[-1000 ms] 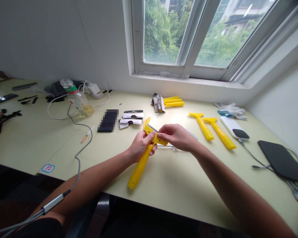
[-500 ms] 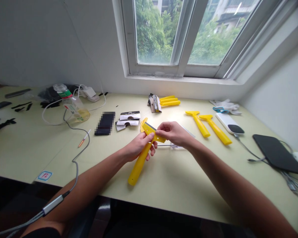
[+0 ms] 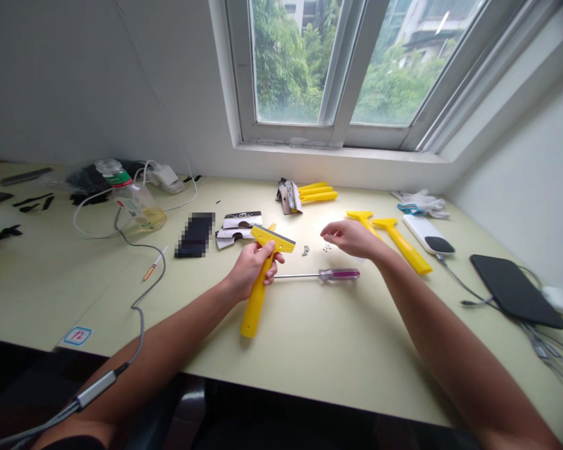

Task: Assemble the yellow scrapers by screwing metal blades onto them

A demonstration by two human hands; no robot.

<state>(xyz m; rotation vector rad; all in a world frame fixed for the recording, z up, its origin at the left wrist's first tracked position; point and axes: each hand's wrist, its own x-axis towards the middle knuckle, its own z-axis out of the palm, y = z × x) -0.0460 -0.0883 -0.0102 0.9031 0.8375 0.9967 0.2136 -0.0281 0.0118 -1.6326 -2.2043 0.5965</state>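
My left hand (image 3: 249,270) is wrapped round a yellow scraper (image 3: 254,309), its head tilted up and a dark blade strip along the top edge. Two small holes show in that head. To the right, my right hand (image 3: 351,237) hovers with thumb and fingers pressed together; whether anything is between them I cannot make out. Just below its fingertips lies a small pile of tiny metal parts (image 3: 327,247), and left of that a pile of what look like screws (image 3: 305,250). A screwdriver (image 3: 340,274) with a clear and purple handle lies nearer to me, its tip hidden behind my left hand.
Behind my right hand lie two yellow scraper handles (image 3: 406,250). Farther back are yellow-handled scrapers (image 3: 319,192) with sleeved heads. Cardboard sleeves (image 3: 241,220), a bottle (image 3: 143,209), a white power bank (image 3: 426,234), a black tablet-like device (image 3: 516,290) and cables lie around.
My right hand has left the scraper head and moved right, over the tiny metal parts. My left hand has shifted slightly left with the scraper, uncovering the screwdriver and the small piles.
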